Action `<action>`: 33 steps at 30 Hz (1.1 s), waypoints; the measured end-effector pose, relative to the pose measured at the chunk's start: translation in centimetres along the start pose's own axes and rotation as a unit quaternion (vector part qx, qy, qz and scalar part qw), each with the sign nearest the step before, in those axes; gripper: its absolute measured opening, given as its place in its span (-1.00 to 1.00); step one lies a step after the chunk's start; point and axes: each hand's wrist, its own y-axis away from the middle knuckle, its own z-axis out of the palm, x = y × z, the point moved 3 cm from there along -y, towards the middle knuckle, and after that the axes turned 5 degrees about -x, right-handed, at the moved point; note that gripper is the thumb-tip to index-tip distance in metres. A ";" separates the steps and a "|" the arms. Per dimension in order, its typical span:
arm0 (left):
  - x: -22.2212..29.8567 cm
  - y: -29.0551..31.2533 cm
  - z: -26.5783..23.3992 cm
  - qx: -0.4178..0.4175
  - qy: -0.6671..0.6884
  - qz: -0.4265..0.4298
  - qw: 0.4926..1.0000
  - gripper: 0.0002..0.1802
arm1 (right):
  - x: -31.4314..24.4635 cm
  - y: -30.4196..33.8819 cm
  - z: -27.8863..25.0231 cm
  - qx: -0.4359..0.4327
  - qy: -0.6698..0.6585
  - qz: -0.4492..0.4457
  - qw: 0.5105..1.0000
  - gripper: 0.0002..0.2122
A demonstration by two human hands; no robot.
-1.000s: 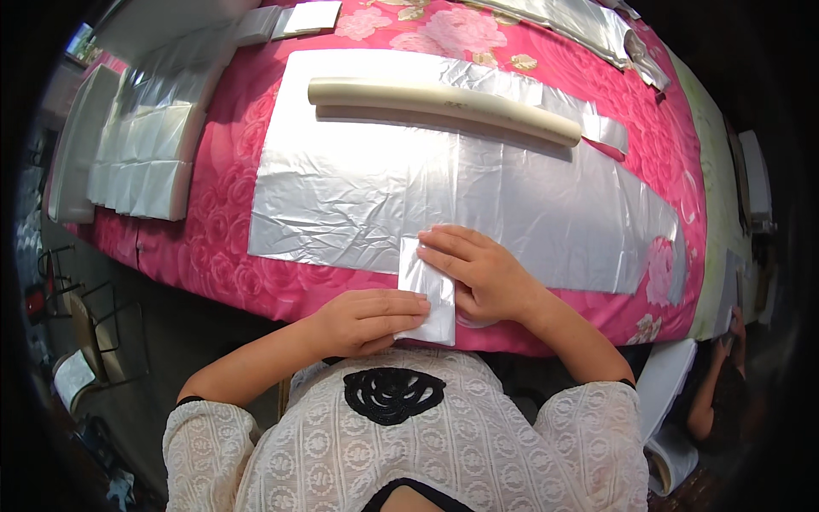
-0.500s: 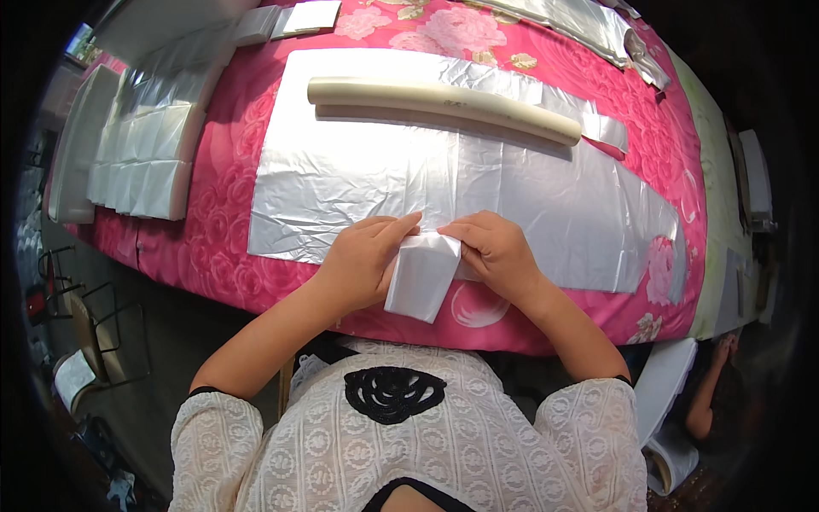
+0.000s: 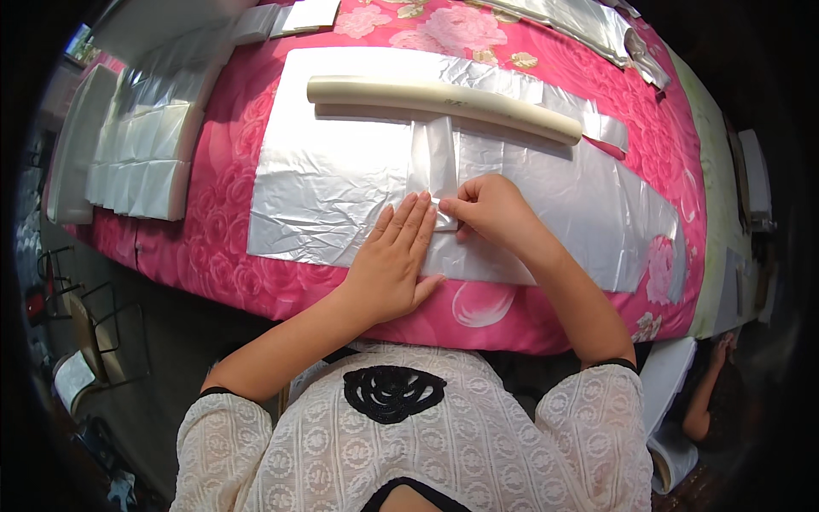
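A narrow folded strip of silvery-white plastic film lies on a wide stack of the same plastic sheets. My left hand rests flat on the strip's near left edge, fingers stretched out and thumb apart. The near end of the strip is pinched between the thumb and fingers of my right hand. Beyond both hands, a long cream-coloured tube lies across the sheets, over the strip's far end. Part of the strip's near end is hidden by my fingers.
Under everything spreads a pink floral tablecloth. Stacked folded plastic packets stand at the left. More silvery film lies at the far right. A chair is on the floor at left, and another person's arm shows at lower right.
The strip's folded end, which hung toward me between both hands, now lies away from me, reaching the tube. My left hand has flattened; my right has moved slightly farther away.
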 end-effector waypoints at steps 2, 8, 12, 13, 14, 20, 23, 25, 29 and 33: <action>-0.1 0.1 0.1 0.004 -0.001 -0.002 1.000 -0.10 | -0.3 0.9 0.5 0.084 0.110 -0.061 0.988 -0.79; 0.0 0.1 -0.1 0.003 0.002 -0.002 1.000 -0.14 | 0.1 2.7 1.8 0.279 0.429 -0.350 0.785 -0.53; -0.8 -0.1 -1.2 0.045 0.010 0.043 0.998 -0.40 | 1.0 1.3 1.2 0.148 0.438 -0.389 0.797 -0.54; -1.2 0.0 -1.3 0.069 0.013 0.056 0.996 -0.48 | 0.7 1.3 1.1 0.131 0.425 -0.380 0.811 -0.55; -1.7 0.0 -1.3 0.093 0.015 0.069 0.993 -0.56 | 0.5 1.3 0.9 0.127 0.414 -0.382 0.817 -0.57; -2.1 -1.0 -1.7 0.158 -0.029 0.107 0.981 -0.86 | 0.4 0.8 -0.2 0.107 0.339 -0.404 0.843 -0.64; -2.2 -1.3 -2.0 0.139 0.008 0.084 0.987 -0.90 | -0.3 1.1 -0.5 0.110 0.319 -0.424 0.840 -0.68; -2.0 -1.1 -2.7 0.103 0.093 0.049 0.989 -0.91 | 0.3 0.8 -0.6 0.122 0.325 -0.443 0.827 -0.73; -1.0 1.9 -3.3 0.067 0.147 0.161 0.974 -0.70 | 1.2 3.0 2.0 0.137 0.327 -0.511 0.783 -0.76; -1.2 3.1 -2.6 0.030 0.075 0.175 0.981 -0.41 | 2.1 4.3 3.2 0.120 0.304 -0.506 0.798 -0.74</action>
